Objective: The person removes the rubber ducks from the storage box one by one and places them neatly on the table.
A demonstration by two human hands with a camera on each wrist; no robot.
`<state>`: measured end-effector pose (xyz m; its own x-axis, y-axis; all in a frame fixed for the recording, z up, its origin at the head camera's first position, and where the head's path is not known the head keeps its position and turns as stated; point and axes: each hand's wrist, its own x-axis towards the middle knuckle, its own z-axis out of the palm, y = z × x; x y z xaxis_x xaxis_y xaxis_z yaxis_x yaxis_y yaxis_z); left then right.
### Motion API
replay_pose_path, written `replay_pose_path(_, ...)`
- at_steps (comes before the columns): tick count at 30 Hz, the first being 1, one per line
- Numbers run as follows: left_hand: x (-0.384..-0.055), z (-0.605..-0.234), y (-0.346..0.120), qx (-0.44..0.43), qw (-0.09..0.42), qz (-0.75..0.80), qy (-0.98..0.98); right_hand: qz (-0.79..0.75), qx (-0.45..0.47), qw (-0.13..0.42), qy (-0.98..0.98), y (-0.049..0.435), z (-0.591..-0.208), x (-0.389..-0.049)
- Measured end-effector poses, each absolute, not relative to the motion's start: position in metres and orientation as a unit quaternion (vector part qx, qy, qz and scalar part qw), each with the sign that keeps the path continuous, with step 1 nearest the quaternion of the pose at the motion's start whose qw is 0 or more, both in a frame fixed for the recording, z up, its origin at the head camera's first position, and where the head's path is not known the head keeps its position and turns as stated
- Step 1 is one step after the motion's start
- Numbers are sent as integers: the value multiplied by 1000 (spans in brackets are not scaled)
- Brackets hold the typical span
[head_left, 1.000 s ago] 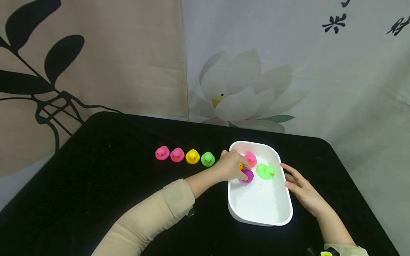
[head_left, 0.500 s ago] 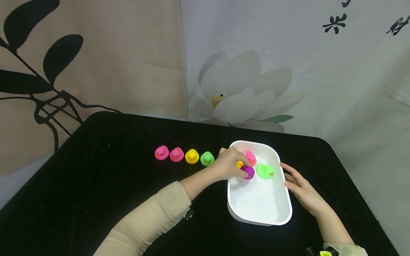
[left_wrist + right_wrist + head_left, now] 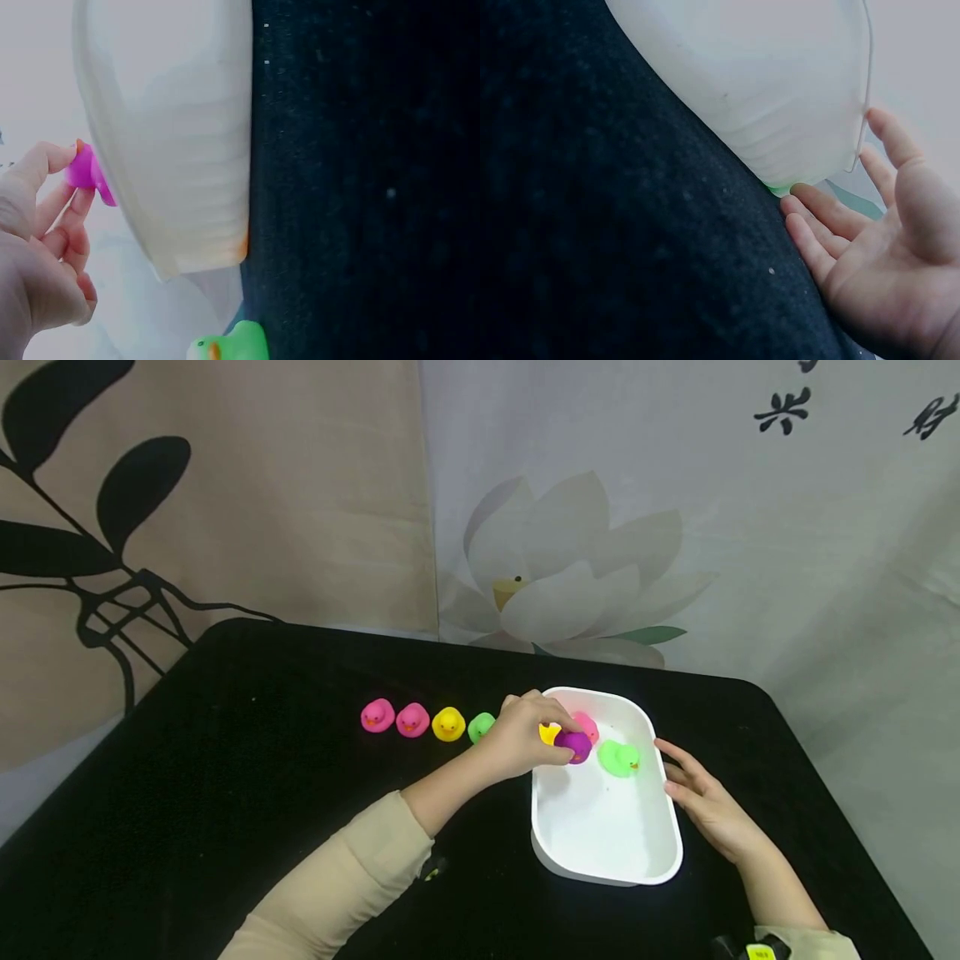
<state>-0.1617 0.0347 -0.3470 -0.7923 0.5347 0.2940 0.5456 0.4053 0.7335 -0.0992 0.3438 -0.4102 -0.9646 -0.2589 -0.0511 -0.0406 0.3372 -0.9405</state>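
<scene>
My left hand [image 3: 521, 735] pinches a purple rubber duck [image 3: 573, 746] between thumb and fingers, over the left part of a white plastic tub [image 3: 607, 852]. In the left wrist view the purple duck [image 3: 84, 169] shows at the tub's rim, held by the fingertips. Inside the tub sit a bright green duck [image 3: 619, 759], a pink duck [image 3: 587, 727] partly covered by the held one, and a yellow duck [image 3: 550, 732] half hidden by my fingers. Outstretched fingers of my right hand [image 3: 708, 806] touch the tub's right side, as the right wrist view also shows.
Left of the tub, a row on the black-covered table [image 3: 225, 827] holds two pink ducks [image 3: 413, 720], a yellow duck [image 3: 448, 724] and a green duck [image 3: 480, 727], the last partly behind my left hand. A printed curtain [image 3: 570, 485] hangs behind the table.
My left hand has lifted the purple duck from the tub's floor and moved it up and slightly left. The right hand stays at the tub's side.
</scene>
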Motion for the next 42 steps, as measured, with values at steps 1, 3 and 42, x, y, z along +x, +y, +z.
replay_pose_path(1, -161, -346, 33, -322, 10, -444, -836, -568, -93, 96, 812, 344, -410, -99)
replay_pose_path(3, -160, -343, 30, -319, 14, -450, -834, -568, -94, 97, 812, 344, -410, -100)
replay_pose_path(42, -145, -316, -73, -307, 71, -474, -822, -573, -95, 98, 808, 344, -409, -99)
